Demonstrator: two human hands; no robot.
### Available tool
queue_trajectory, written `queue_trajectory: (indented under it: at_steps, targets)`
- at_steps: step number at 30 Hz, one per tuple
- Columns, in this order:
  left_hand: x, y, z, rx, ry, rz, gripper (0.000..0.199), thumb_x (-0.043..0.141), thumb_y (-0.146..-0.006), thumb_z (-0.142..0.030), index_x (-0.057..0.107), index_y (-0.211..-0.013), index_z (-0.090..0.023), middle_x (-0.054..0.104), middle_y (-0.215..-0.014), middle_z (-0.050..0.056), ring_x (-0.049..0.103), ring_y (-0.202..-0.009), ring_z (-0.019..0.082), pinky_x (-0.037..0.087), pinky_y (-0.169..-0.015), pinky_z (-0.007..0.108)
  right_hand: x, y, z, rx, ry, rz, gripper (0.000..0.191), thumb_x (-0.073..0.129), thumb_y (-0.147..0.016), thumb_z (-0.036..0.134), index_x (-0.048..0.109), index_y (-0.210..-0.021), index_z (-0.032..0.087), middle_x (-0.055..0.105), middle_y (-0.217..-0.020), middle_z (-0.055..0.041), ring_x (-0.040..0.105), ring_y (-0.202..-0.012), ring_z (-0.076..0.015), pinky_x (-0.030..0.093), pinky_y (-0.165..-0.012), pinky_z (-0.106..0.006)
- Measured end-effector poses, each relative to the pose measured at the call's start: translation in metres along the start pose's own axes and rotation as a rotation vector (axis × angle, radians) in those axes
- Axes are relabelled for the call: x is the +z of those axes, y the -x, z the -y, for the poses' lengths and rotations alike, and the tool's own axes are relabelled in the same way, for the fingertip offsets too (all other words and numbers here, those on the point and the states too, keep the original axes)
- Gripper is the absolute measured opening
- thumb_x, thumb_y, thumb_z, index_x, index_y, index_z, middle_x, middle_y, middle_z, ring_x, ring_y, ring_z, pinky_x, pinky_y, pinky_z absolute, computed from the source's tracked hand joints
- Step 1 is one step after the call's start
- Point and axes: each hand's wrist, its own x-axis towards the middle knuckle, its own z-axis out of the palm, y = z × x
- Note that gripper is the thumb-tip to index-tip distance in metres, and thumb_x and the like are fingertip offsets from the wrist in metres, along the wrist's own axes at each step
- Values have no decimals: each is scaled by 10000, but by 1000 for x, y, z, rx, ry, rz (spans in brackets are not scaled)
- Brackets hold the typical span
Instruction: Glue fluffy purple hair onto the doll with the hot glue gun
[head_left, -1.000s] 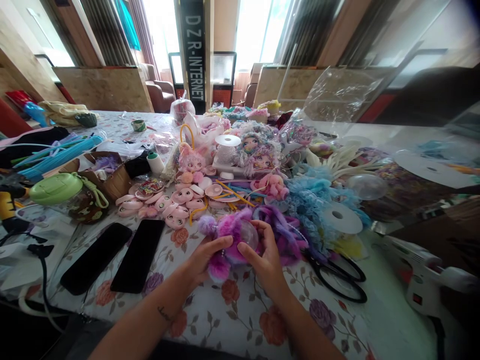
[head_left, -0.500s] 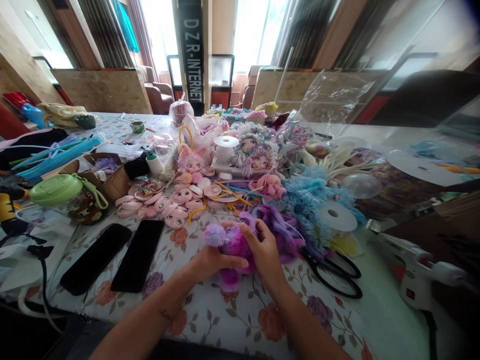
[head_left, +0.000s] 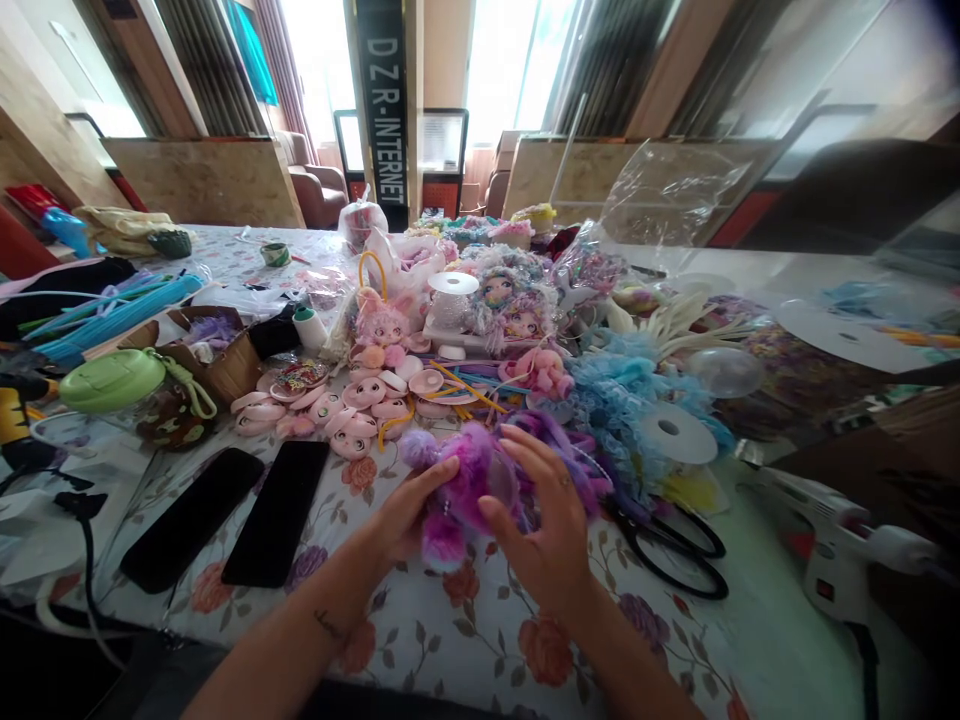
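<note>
A fluffy magenta and purple doll head (head_left: 469, 470) with pom-poms is over the flowered tablecloth, its face not visible. My left hand (head_left: 409, 515) grips it from the left, thumb pressed on the fur. At its right side, my right hand (head_left: 551, 520) has its fingers and thumb spread apart; whether the fingertips touch the fur I cannot tell. Behind that hand lies a heap of purple fuzzy strands (head_left: 574, 455). Black-handled scissors (head_left: 671, 550) rest to the right, their blades partly covered.
Two black phones (head_left: 276, 515) lie at the left. Pink doll faces (head_left: 352, 430) and pipe cleaners (head_left: 469, 385) are spread beyond my hands. Blue fluffy trim (head_left: 622, 410) and a white spool (head_left: 666, 432) sit at the right, with a glue gun (head_left: 832, 530) near the edge.
The doll head has turned, showing more magenta fur and a pale patch at its right. My right hand has loosened from it and spread its fingers; my left thumb has moved up.
</note>
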Motion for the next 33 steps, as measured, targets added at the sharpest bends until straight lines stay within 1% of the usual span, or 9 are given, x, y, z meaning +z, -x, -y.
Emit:
queue_trajectory:
  at_steps: [2, 7, 14, 18, 23, 25, 27, 30, 33]
  targets:
    - [0, 1, 1, -2, 4, 35, 508, 794, -726, -456, 705, -1111, -137, 768, -1022, 131, 674, -1112, 343, 521, -997, 437, 3, 3, 4, -17, -5, 107, 432, 688, -861, 264, 598, -1283, 268, 606, -1380, -104, 559, -1293, -299, 439, -1106, -487]
    - [2, 4, 3, 75, -103, 35, 558, 817, -730, -369, 642, -1234, -204, 755, -1064, 75, 694, -1059, 284, 532, -954, 403, 10, 3, -5, 293, -148, 154, 411, 632, -907, 375, 580, -1292, 243, 594, -1408, -97, 538, -1327, -281, 416, -1139, -467]
    - [2, 2, 6, 100, -255, 80, 496, 848, -676, -428, 680, -1085, -204, 744, -983, 52, 682, -1018, 269, 516, -953, 386, 7, -11, -12, 579, -145, 209, 430, 622, -837, 507, 653, -1140, 204, 704, -1209, -110, 647, -1148, -309, 496, -1027, -477]
    - [5, 4, 5, 182, -309, 122, 512, 840, -696, -387, 654, -1143, -221, 725, -1050, 38, 660, -1059, 243, 502, -960, 343, 12, -24, -25, 532, -123, 166, 356, 670, -779, 443, 689, -1045, 205, 734, -1102, -105, 681, -1046, -309, 534, -946, -496]
    - [3, 2, 6, 13, -125, 96, 491, 843, -697, -372, 655, -1110, -185, 745, -913, 49, 704, -868, 228, 543, -813, 320, 12, -34, -30, 488, -112, -32, 452, 569, -881, 518, 627, -1152, 161, 685, -1178, -168, 666, -1087, -317, 546, -937, -527]
    - [0, -1, 5, -44, -7, 44, 459, 791, -759, -402, 669, -1124, -153, 759, -938, 78, 709, -955, 258, 536, -897, 346, 6, -31, -21, 369, -94, -153, 362, 523, -946, 450, 625, -1171, 185, 680, -1211, -154, 662, -1124, -298, 531, -979, -527]
    - [0, -5, 1, -74, 113, 31, 426, 704, -838, -438, 682, -1132, -130, 766, -972, 95, 691, -1063, 267, 510, -980, 354, -3, -22, -9, 87, -44, -182, 267, 522, -966, 293, 639, -1195, 223, 684, -1251, -120, 643, -1191, -279, 514, -1026, -513]
    - [3, -5, -9, -99, 213, 61, 407, 613, -903, -455, 691, -1146, -138, 763, -1013, 81, 664, -1150, 250, 483, -1039, 349, -11, -4, 4, -406, 86, 98, 416, 512, -928, 156, 586, -1335, 194, 693, -1283, -115, 599, -1278, -278, 509, -1061, -503]
    - [6, 0, -14, -98, 201, 55, 335, 591, -934, -389, 695, -1160, -165, 760, -1022, 41, 645, -1182, 203, 451, -1075, 312, -9, 11, 2, -623, 250, 328, 463, 512, -947, 208, 528, -1400, 114, 690, -1306, -124, 554, -1333, -284, 457, -1127, -523]
